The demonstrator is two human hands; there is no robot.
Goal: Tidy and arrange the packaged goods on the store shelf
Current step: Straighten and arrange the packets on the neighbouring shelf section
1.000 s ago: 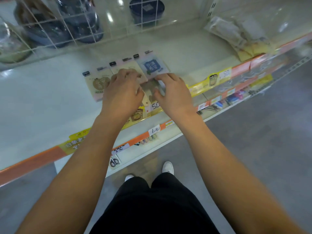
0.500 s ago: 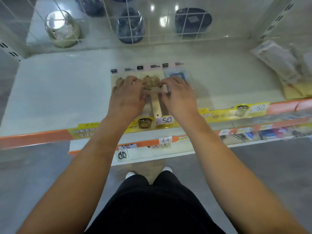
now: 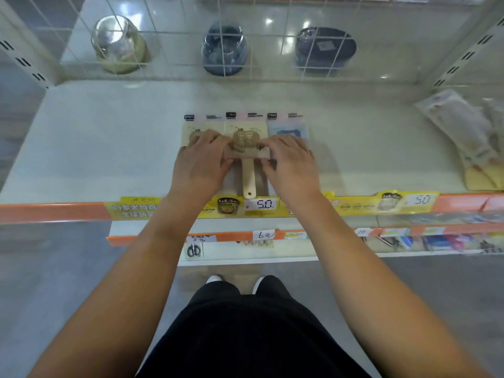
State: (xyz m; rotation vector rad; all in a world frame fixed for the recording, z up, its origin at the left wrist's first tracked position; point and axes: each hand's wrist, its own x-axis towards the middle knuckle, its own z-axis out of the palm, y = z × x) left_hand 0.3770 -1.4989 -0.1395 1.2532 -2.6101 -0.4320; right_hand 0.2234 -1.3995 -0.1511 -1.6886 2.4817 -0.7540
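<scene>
Three flat packets lie side by side on the white shelf [image 3: 95,148] at the centre of the frame, their printed header strips lined up along the far edge. The left packet [image 3: 191,132] is cream with a brown print, largely covered by the left hand [image 3: 200,166]; the middle packet [image 3: 245,137] shows a brown heart-shaped wooden piece with a pale handle [image 3: 249,181] running toward the shelf's front edge; the right packet [image 3: 289,129] is bluish and partly under the right hand [image 3: 290,167]. Both hands sit on either side of the middle packet, fingers bent and their tips pressing its side edges, so each hand is clamped lightly on that packet rather than spread flat. Along the front of the shelf runs an orange and yellow price strip [image 3: 261,205] reading 5.0, just below the handle's end. At the right edge of the frame a heap of clear-wrapped goods [image 3: 461,126] rests on the same shelf, well apart from the packets. Behind a white wire grid [image 3: 169,36] across the top of the frame stand three wrapped containers: a silvery one [image 3: 120,45] at upper left, a blue one [image 3: 225,49] in the middle and a dark round one [image 3: 326,49] to the right. A lower shelf [image 3: 272,252] with handwritten tags shows beneath.
</scene>
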